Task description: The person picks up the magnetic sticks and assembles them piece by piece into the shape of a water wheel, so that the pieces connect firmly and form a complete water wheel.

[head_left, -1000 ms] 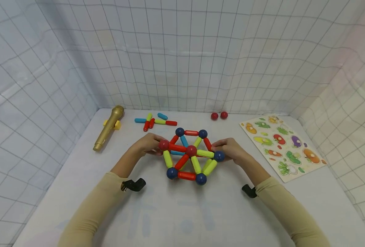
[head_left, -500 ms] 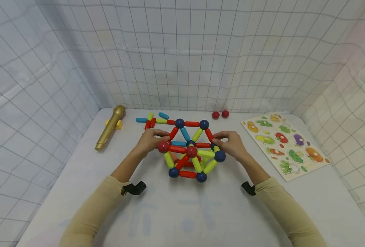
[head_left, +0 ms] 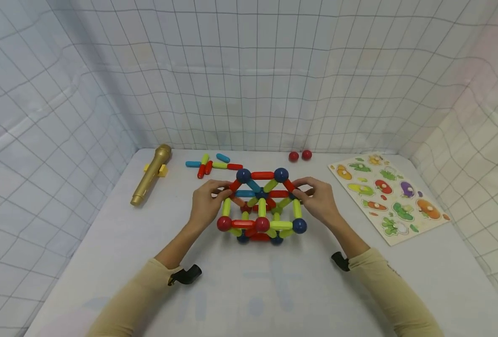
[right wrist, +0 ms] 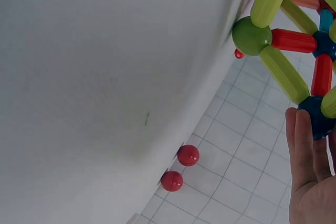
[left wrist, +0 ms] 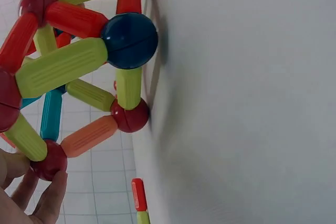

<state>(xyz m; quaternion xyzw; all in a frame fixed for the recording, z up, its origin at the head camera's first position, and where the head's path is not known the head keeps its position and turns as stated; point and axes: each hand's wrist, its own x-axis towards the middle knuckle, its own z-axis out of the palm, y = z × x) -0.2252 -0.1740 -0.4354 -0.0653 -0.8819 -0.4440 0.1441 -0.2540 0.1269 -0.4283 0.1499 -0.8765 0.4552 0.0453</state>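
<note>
Tipping toward the near side since a moment ago, the rod-and-ball frame (head_left: 260, 207) stands taller, left hand (head_left: 207, 204) and right hand (head_left: 318, 200) pinching its far upper corners.

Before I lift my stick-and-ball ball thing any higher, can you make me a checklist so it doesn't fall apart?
1. Left hand grips the left side of the stick-and-ball frame: ok.
2. Right hand grips its right side: ok.
3. Joints look joined, no gaps: ok in the head view; far side cannot tell.
4. Spare sticks lie apart behind the frame: ok.
5. Two loose red balls sit well away by the wall: ok.
6. Puzzle board and gold microphone are out to the sides: ok.
</note>
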